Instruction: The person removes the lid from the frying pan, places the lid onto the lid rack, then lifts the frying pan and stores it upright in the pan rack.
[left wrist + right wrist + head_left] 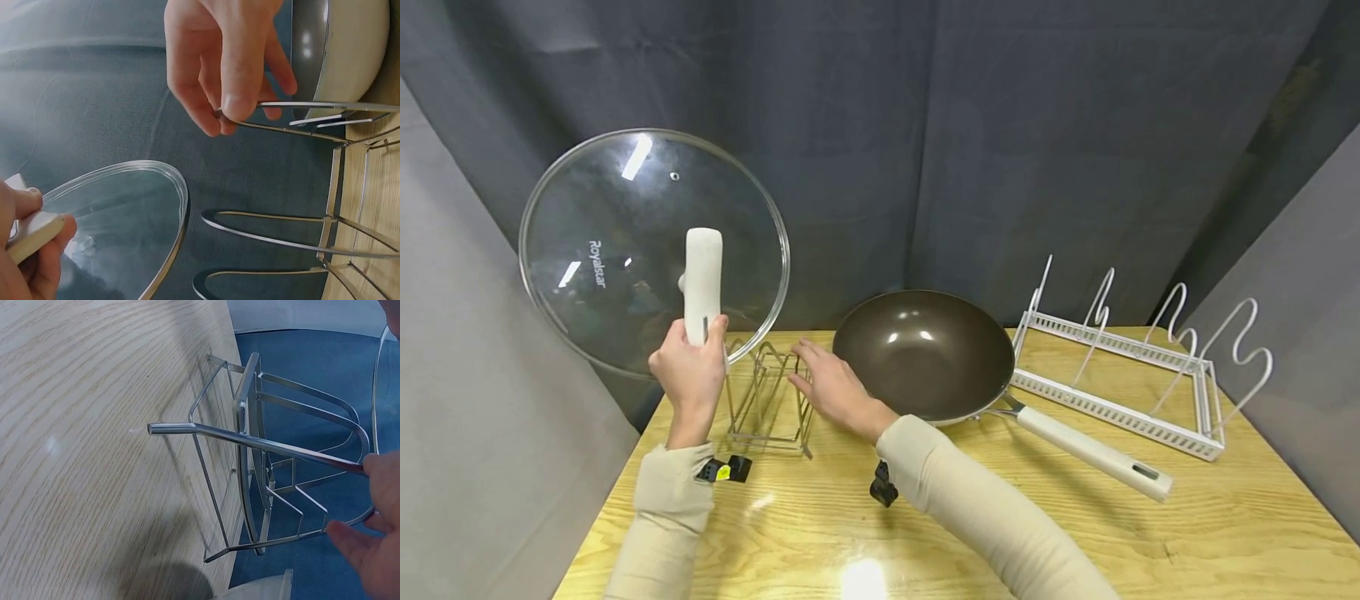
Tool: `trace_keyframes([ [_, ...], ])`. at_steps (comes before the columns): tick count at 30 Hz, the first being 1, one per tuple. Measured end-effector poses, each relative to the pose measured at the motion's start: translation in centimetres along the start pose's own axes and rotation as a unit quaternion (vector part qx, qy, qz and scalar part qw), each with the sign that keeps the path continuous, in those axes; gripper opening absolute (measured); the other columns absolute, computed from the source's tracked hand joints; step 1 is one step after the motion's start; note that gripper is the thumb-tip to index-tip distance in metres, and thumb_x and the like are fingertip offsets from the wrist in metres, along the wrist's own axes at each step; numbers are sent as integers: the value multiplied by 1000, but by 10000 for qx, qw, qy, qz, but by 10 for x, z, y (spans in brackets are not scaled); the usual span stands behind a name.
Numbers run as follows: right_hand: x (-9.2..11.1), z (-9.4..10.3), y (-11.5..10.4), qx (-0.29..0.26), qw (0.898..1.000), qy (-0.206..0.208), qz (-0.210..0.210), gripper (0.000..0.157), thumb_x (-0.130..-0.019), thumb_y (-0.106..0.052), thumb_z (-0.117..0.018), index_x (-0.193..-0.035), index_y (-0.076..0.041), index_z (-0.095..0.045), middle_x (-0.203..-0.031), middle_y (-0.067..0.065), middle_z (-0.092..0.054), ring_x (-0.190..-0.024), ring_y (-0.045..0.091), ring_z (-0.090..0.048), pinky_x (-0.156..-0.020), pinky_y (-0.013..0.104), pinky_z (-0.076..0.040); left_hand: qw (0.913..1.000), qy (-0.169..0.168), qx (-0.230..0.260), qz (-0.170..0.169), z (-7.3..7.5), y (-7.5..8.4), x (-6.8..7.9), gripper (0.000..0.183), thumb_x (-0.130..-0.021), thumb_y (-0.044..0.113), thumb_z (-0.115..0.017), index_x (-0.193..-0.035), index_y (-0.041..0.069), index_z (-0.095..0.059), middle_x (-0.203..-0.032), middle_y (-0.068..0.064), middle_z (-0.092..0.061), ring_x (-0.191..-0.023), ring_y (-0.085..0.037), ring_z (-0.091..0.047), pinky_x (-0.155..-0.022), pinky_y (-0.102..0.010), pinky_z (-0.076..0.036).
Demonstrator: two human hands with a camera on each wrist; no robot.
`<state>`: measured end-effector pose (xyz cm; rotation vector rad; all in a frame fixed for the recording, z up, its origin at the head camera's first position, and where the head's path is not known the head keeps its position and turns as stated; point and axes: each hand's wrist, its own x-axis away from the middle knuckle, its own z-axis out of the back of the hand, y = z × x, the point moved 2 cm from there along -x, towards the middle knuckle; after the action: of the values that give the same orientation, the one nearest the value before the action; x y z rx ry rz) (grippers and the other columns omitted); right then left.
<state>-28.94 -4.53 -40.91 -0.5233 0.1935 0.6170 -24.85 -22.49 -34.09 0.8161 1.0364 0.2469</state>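
Observation:
My left hand (pixel 691 371) grips the white handle (pixel 703 271) of a large round glass lid (pixel 617 217), held tilted up on the left. The lid's lower rim is just above a small metal wire rack (pixel 763 437) on the table. My right hand (pixel 842 390) is at the right end of that rack. In the left wrist view, its thumb and fingers pinch the top of the rack's end loop (pixel 281 104). Between the loops of the rack (pixel 240 487), seen in the right wrist view, no lid is standing.
Right of the small rack sits a dark wok (pixel 925 358), its white handle (pixel 1090 450) pointing toward the front right. Behind it, a larger white rack (pixel 1120 415) with wavy dividers stands at the right. A dark curtain (pixel 985 150) hangs behind the wooden table (pixel 805 533).

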Motion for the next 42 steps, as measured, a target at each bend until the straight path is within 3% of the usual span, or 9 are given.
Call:
trace_keyframes([
  [11,1,5,2,87,9999,-51,90,52,-96,-32,-55,-140,-6,-42,-146,9,-39,-131,22,-40,-105,36,-35,9996,136,-210,-130,2,-6,1,38,-79,32,-76,-80,-4,-63,-67,-20,-63,-55,-39,-53,-49,-45,-34],
  [34,-2,5,5,83,9998,-203,43,54,-93,-33,-60,-138,-6,-46,-143,8,-43,-128,25,-44,-103,45,-37,9978,-96,-627,-192,2,-18,21,37,-80,29,-75,-74,-3,-58,-59,-21,-57,-53,-44,-52,-48,-50,-36],
  [42,-4,8,4,35,9997,-71,241,55,-91,-34,-63,-136,-6,-48,-142,8,-45,-127,23,-46,-106,34,-34,9965,-301,-747,-241,0,-19,31,37,-80,29,-76,-73,-2,-57,-59,-20,-57,-54,-45,-54,-49,-52,-37],
])
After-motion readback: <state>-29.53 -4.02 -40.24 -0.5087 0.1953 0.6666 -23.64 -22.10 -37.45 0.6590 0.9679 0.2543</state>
